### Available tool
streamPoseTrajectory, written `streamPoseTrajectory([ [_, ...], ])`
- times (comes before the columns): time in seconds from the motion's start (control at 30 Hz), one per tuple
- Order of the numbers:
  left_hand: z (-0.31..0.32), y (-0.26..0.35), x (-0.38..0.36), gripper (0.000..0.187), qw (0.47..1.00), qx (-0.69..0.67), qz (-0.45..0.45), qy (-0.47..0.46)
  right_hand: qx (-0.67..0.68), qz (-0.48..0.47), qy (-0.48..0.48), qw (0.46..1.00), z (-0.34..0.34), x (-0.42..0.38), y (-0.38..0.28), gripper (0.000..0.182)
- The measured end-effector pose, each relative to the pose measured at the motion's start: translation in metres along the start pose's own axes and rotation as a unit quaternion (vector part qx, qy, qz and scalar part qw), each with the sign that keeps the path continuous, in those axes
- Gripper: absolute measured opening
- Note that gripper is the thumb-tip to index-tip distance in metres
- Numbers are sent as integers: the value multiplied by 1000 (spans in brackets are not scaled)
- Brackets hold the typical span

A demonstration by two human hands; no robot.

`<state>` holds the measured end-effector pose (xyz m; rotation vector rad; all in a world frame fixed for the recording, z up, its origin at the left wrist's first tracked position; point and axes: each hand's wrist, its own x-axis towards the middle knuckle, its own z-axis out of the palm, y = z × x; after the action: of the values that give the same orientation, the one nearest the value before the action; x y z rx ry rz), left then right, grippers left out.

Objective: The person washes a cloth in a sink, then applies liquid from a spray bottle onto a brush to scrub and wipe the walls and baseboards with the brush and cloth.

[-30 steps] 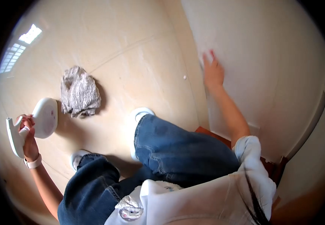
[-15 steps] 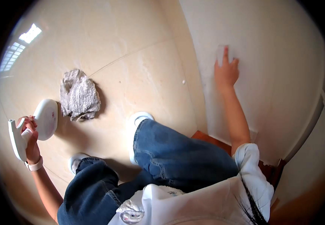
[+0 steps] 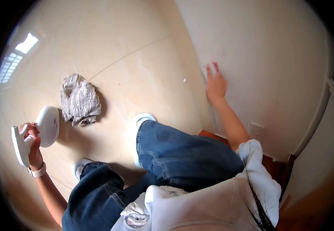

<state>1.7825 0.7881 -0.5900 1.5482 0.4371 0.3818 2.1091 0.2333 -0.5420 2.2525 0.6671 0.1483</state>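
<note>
My left hand is wrapped round the neck of a white spray bottle, below its trigger head. The bottle is tilted, its wide body pointing away over the floor. My right hand reaches to the white wall, low down near the floor edge. Its fingers press a small pale piece, mostly blurred into the wall; I cannot tell what it is. Red marks show at the fingertips. A crumpled grey cloth lies on the floor just beyond the bottle.
Glossy beige tiles cover the floor, meeting the wall along a beige skirting. A wall socket sits by my right forearm. My shoes stand between cloth and wall. Dark red wood edges the wall near me.
My right hand has slid left and down along the wall towards the skirting, uncovering the socket and the red marks. My left hand keeps its hold on the bottle; the cloth stays put.
</note>
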Motion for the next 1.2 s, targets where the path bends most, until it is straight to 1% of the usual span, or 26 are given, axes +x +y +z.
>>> streamPoseTrajectory([
  [0.03,-1,-2,-5,45,999,4,-5,31,-4,5,4,1000,4,5,-5,52],
  [0.07,-8,-11,-7,44,1000,-2,8,5,33,-1,43,999,5,13,-8,52],
  [0.1,-8,-9,-7,41,1000,20,-1,-13,67,-8,75,995,5,17,-9,52],
  [0.13,-10,-6,-4,38,999,43,-10,-31,58,18,58,996,-12,36,-11,52],
  [0.17,-12,-8,-2,32,997,49,-10,-57,52,41,39,997,-36,55,-13,53],
  [0.2,-15,-7,-1,28,997,50,-17,-63,51,44,36,997,-44,63,-14,53],
  [0.27,-11,-6,-2,26,998,32,-6,-55,39,82,0,996,-49,66,-14,52],
  [0.3,-12,-8,-4,26,998,30,-5,-59,37,86,-3,996,-34,50,-15,52],
  [0.37,-15,-14,-5,24,999,26,-7,-39,20,0,-67,998,14,-4,-27,50],
  [0.43,-13,-13,-6,24,998,35,-13,-46,130,95,-175,971,21,-63,-37,56],
  [0.47,-15,-13,-7,23,997,40,-13,-57,127,140,-236,953,14,-94,-38,61],
  [0.53,-15,-14,-6,24,994,51,19,-100,138,240,-353,894,2,-148,-43,71],
  [0.57,-11,-10,-5,24,995,45,12,-87,145,295,-404,854,-6,-166,-42,76],
  [0.6,-1,0,-6,23,997,43,6,-69,149,297,-405,852,-5,-176,-42,76],
  [0.7,-20,-16,-5,28,994,56,18,-96,146,304,-415,845,-7,-186,-44,76],
  [0.77,-31,-23,-1,34,996,26,5,-90,245,276,-309,876,-8,-170,-51,76],
  [0.83,-35,-26,2,36,996,19,-1,-83,406,238,-205,858,-2,-156,-73,72],
  [0.9,-41,-27,0,41,997,-38,-56,-39,503,215,-161,821,2,-129,-103,60],
  [0.93,-43,-26,-3,41,997,-31,-58,-32,509,207,-162,820,2,-112,-115,60],
  [0.97,-42,-26,-7,41,997,-29,-66,-19,666,224,-236,672,0,-94,-127,51],
  [1.0,-44,-29,-9,42,997,-29,-73,-5,786,228,-300,490,-4,-75,-138,42],
  [1.03,-46,-32,-10,44,997,-38,-69,-26,839,222,-310,389,-12,-55,-145,35],
  [1.07,-45,-36,-12,43,998,-37,-55,-24,880,215,-318,281,-19,-38,-154,28],
  [1.1,-39,-30,-10,42,999,-13,-39,-32,914,173,-309,198,-17,-23,-164,22],
  [1.13,-33,-23,-9,41,999,12,-25,-38,915,160,-318,189,-20,-9,-175,22],
  [1.2,-23,-14,-9,39,999,33,-12,-29,902,112,-357,214,-34,20,-192,28],
])
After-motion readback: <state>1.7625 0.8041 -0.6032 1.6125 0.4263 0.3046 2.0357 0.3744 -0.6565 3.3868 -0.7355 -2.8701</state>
